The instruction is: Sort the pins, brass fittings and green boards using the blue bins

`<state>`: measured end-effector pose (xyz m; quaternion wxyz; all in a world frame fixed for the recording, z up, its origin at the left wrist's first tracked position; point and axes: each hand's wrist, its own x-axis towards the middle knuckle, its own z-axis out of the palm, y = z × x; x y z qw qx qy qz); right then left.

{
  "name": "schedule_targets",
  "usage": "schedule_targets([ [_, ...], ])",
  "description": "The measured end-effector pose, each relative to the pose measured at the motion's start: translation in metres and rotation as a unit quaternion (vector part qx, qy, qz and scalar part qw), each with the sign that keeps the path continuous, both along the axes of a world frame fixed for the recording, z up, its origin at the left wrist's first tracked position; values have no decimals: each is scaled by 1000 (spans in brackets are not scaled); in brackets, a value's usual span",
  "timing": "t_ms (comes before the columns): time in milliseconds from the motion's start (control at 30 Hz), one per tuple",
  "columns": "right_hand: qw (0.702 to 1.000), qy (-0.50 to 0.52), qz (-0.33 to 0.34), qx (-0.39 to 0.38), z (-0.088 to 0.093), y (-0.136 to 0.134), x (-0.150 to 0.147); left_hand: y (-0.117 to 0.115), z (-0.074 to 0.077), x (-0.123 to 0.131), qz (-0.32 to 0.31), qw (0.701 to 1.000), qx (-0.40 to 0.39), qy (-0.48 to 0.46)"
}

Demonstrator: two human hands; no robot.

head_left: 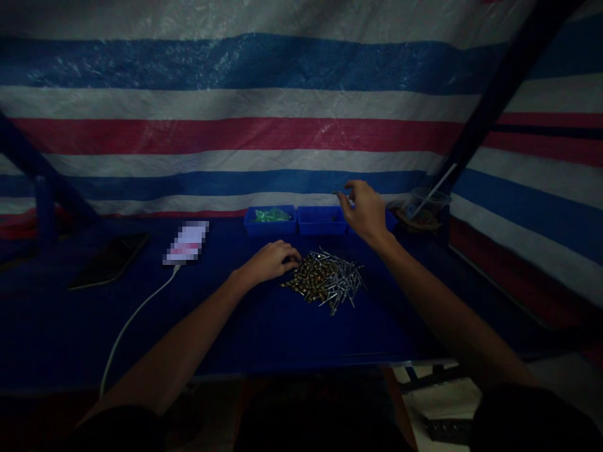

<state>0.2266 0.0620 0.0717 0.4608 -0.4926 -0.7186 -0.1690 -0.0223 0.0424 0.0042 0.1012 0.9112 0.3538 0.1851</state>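
Note:
A pile lies on the blue table, with small brass-coloured pieces (313,279) on its left and thin silver pins (346,280) on its right. At the pile's left edge, my left hand (273,260) rests with its fingers curled and the fingertips against the brass-coloured pieces; whether it grips one is hidden. My right hand (363,207) is raised in front of the blue bins, thumb and forefinger pinched on a small thin piece (336,193) whose kind is too dim to tell. Behind it stands the middle blue bin (321,221), with a few small dark bits inside.
The left blue bin (270,221) holds a green plastic bag (272,215). A lit phone (187,243) with a white cable (134,314) and a dark tablet-like slab (110,258) lie on the left. A clear cup (429,198) with a straw stands at back right, beside a dark frame post.

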Motion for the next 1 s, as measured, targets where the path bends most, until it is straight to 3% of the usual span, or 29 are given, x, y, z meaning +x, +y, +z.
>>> schedule_targets([
  [133,991,-86,2,-104,-33,-4,-4,0,-1,2,0,1000,3,4],
  [300,969,-138,113,-174,-63,-43,-28,-3,5,7,68,995,23,-73],
  [400,959,-168,140,-181,-65,-54,-43,-8,10,11,89,987,4,-132],
  [633,967,-139,142,-157,-66,-54,-44,-22,8,25,40,975,-83,-201],
  [1000,970,-121,147,-152,-64,-58,-42,-25,5,33,67,962,-96,-248],
])
